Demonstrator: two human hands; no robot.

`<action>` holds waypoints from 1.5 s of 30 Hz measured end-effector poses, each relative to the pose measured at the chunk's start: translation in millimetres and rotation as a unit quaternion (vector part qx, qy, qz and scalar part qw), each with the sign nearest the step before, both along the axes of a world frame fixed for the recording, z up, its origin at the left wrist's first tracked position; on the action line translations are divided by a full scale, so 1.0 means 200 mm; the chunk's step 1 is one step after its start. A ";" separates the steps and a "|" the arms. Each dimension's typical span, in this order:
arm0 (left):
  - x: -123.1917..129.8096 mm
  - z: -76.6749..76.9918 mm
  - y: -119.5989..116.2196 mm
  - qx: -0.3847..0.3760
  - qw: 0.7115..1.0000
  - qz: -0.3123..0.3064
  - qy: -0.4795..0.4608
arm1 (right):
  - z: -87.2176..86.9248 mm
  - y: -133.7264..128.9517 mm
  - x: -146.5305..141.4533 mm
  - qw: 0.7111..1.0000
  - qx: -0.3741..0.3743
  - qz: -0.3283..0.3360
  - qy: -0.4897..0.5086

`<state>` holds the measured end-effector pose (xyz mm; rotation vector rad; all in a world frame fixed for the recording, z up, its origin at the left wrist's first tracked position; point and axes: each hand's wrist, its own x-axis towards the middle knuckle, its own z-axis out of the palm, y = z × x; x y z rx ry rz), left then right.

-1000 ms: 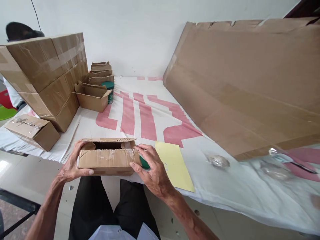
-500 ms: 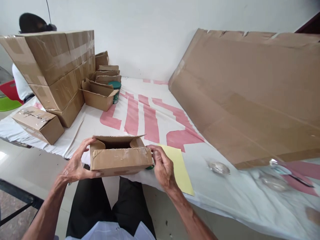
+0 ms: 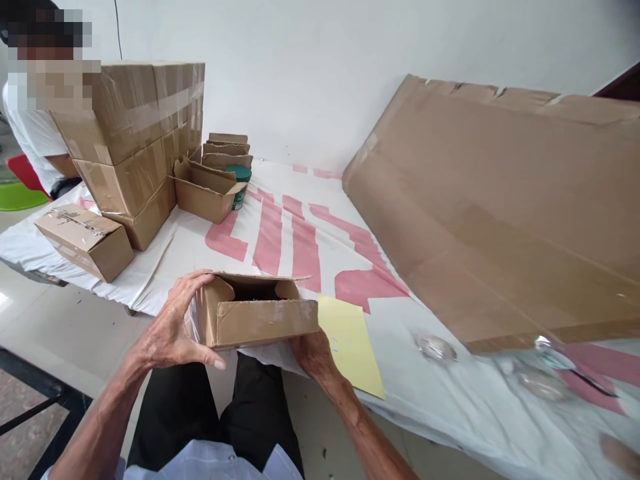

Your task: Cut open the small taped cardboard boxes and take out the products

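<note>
A small cardboard box [image 3: 267, 323] is held in front of me at the table's near edge, its top flaps up and its inside dark. My left hand [image 3: 175, 327] grips the box's left end, thumb below the front and fingers up along the side. Under the right corner, my right hand [image 3: 313, 353] supports the box; most of its fingers are hidden beneath. A yellow sheet of paper [image 3: 353, 347] lies on the cloth just right of the box.
Taped cartons [image 3: 133, 113] are stacked at the left, with a closed box [image 3: 85, 240] before them. An open box [image 3: 205, 193] stands beside a green tub [image 3: 240, 183]. A large cardboard sheet [image 3: 500, 200] leans at the right. Clear-wrapped items [image 3: 435, 348] lie nearby. A person [image 3: 35, 133] sits far left.
The box has shifted a little to the right and turned slightly. My right hand has slid from its right end to underneath. The person at left has come further into view.
</note>
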<state>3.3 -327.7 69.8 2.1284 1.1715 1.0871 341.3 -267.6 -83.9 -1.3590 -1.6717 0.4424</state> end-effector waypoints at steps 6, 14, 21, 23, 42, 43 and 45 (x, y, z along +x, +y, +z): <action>-0.01 0.04 -0.01 -0.030 0.998 -0.029 0.044 | 0.25 -0.06 0.00 0.973 -0.089 -0.103 0.184; 0.02 0.03 0.01 -0.027 1.000 -0.008 0.012 | 0.50 -0.15 -0.09 0.987 0.064 -0.093 0.114; 0.19 -0.03 0.01 -0.020 0.992 0.042 -0.117 | 0.42 -0.11 -0.05 0.992 0.073 -0.090 0.058; 0.24 -0.03 0.01 -0.017 0.989 0.042 -0.143 | 0.40 -0.10 -0.03 0.991 0.064 -0.097 0.070; 0.19 0.00 0.02 -0.027 0.999 -0.019 -0.003 | 0.39 -0.08 -0.01 0.989 0.048 -0.095 0.106; 0.19 0.00 0.02 -0.025 1.000 -0.015 -0.006 | 0.39 -0.09 -0.01 0.989 0.046 -0.095 0.106; 0.19 0.00 0.01 -0.025 1.000 -0.003 -0.016 | 0.39 -0.09 -0.01 0.989 0.044 -0.096 0.107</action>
